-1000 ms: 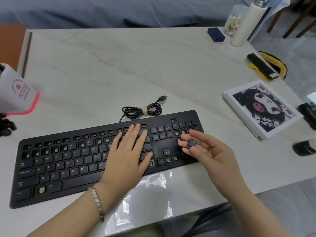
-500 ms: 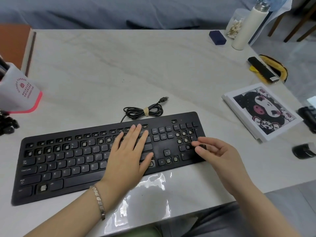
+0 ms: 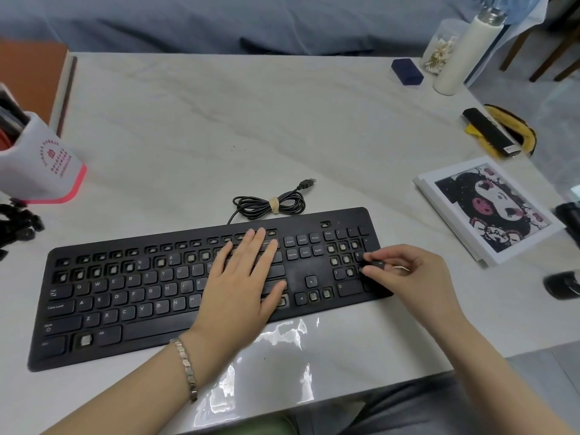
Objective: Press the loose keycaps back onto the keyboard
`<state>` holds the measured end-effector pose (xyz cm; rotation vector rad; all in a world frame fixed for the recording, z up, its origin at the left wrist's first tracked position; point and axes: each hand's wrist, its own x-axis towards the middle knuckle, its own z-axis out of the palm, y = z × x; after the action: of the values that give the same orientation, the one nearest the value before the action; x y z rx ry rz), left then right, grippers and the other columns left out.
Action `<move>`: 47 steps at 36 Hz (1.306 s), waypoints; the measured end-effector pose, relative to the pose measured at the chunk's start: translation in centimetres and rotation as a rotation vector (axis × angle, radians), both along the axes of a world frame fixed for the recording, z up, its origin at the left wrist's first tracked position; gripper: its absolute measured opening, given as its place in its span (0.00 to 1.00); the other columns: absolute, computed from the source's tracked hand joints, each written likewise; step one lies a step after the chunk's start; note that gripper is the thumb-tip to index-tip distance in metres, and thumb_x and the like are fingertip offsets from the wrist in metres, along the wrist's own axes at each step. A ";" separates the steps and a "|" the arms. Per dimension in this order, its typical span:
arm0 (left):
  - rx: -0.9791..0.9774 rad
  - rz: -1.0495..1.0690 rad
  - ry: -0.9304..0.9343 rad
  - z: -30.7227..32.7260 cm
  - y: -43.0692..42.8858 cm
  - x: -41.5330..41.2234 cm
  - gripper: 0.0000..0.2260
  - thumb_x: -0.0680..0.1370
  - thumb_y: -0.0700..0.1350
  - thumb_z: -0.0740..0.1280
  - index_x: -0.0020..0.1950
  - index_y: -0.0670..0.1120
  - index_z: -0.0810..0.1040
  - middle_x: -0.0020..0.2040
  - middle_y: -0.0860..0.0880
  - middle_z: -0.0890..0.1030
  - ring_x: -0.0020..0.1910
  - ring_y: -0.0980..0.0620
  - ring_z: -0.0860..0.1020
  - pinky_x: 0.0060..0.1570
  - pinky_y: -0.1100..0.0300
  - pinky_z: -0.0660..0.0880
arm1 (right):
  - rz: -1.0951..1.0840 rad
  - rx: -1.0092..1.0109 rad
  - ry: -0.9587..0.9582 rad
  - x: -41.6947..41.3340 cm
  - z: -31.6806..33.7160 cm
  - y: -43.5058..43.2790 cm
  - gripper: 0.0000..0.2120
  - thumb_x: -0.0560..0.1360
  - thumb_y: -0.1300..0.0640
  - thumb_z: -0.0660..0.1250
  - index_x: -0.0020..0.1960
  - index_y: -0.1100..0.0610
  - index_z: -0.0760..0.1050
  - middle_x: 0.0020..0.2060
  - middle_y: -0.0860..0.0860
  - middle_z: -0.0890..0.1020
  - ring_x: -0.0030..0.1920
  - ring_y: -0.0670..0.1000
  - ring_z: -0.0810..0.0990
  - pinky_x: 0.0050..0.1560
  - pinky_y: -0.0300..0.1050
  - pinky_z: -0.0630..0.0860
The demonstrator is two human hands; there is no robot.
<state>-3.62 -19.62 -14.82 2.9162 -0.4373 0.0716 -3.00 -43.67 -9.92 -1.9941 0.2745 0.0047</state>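
A black keyboard (image 3: 125,309) lies across the near side of the white table, with several bare switch sockets in the number row, function row and numpad. My left hand (image 3: 241,284) rests flat on the keys right of the letter block, fingers straight. My right hand (image 3: 405,274) pinches a small black keycap (image 3: 375,263) between thumb and fingertips, right over the numpad's right-hand column. Whether the cap touches its socket is hidden by the fingers.
A clear plastic bag (image 3: 266,365) lies in front of the keyboard. The coiled USB cable (image 3: 270,204) sits just behind it. A picture pad (image 3: 489,208) is at the right, a white and pink holder (image 3: 40,164) at the left, a white bottle (image 3: 464,51) far right.
My right hand turned from palm-up showing the keycap to fingers down, and carried the cap onto the numpad's right side. My left hand stayed flat on the keys.
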 end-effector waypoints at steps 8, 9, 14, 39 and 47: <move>-0.007 -0.010 -0.040 -0.1 0.0 -0.2 0.26 0.77 0.56 0.53 0.68 0.41 0.73 0.69 0.41 0.71 0.69 0.44 0.69 0.66 0.47 0.59 | 0.019 -0.088 -0.024 0.5 -0.9 0.0 0.10 0.67 0.67 0.73 0.44 0.54 0.80 0.34 0.47 0.78 0.27 0.40 0.74 0.35 0.25 0.70; -0.004 -0.011 -0.042 -0.1 0.0 -0.1 0.26 0.77 0.56 0.53 0.68 0.41 0.73 0.69 0.41 0.71 0.69 0.44 0.69 0.66 0.47 0.59 | 0.014 -0.079 -0.030 0.5 -1.0 0.1 0.11 0.67 0.68 0.73 0.45 0.55 0.79 0.36 0.48 0.79 0.28 0.40 0.76 0.36 0.25 0.71; -0.009 -0.007 -0.042 -0.2 0.0 -0.1 0.28 0.81 0.57 0.47 0.68 0.41 0.73 0.69 0.41 0.71 0.70 0.45 0.68 0.67 0.47 0.59 | 0.038 -0.093 -0.061 0.7 -1.5 0.2 0.13 0.66 0.70 0.72 0.45 0.55 0.78 0.43 0.51 0.80 0.34 0.38 0.79 0.40 0.25 0.72; -0.026 -0.007 -0.076 -0.4 0.0 -0.2 0.26 0.77 0.56 0.54 0.68 0.42 0.73 0.70 0.42 0.71 0.70 0.46 0.67 0.67 0.48 0.59 | 0.492 -0.448 0.025 4.3 -0.6 0.2 0.09 0.67 0.67 0.74 0.45 0.58 0.81 0.46 0.43 0.71 0.39 0.40 0.72 0.43 0.23 0.67; -0.026 -0.009 -0.082 -0.3 -0.1 -0.2 0.26 0.77 0.55 0.54 0.68 0.42 0.73 0.69 0.41 0.72 0.69 0.45 0.69 0.67 0.48 0.60 | 0.486 -0.374 0.004 4.2 -0.9 0.2 0.11 0.67 0.67 0.73 0.42 0.53 0.79 0.43 0.42 0.75 0.40 0.40 0.73 0.45 0.24 0.67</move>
<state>-3.78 -19.68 -15.16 2.8937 -0.4594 0.1949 1.18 -43.51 -10.81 -2.3875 -0.2296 0.2855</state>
